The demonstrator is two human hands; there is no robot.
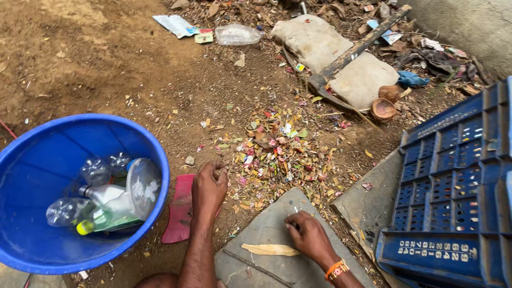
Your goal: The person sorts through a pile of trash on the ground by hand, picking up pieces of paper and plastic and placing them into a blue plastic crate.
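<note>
Scraps (277, 152) light, brittle; we pinch singly. Left hand (209, 186) curled on some, right hand (306, 234) pinching bit on slab (266, 229).

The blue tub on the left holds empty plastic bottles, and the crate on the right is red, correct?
Not quite. The tub is blue and holds plastic bottles, but the head view shows the crate on the right is blue, not red.
</note>
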